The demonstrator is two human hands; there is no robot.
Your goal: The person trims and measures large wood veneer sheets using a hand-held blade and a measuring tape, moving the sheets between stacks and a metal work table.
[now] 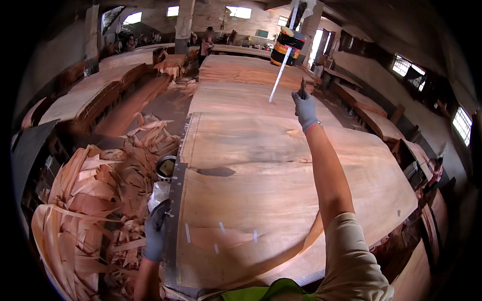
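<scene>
A large sheet of pale wood veneer [241, 200] lies over the long table in front of me. It has a dark leaf-shaped gap or patch [216, 172] at the left and several short whitish tape strips [255, 236] near me. My right hand [305, 108], in a grey glove, is raised above the far part of the sheet. It is closed around a dark, pointed tool [302, 89], perhaps a knife. My left hand [154, 232], also gloved, is at the table's dark left edge [174, 220]. Its fingers look dark and bent; whether they grip anything is unclear.
A white tape strip [280, 75] hangs from a black and yellow bundle [288, 46]. Veneer scraps [85, 200] heap at the left, near a metal pot [165, 167] and white plastic bag [159, 194]. Veneer stacks [251, 70] stand farther off. People [206, 46] are in the background.
</scene>
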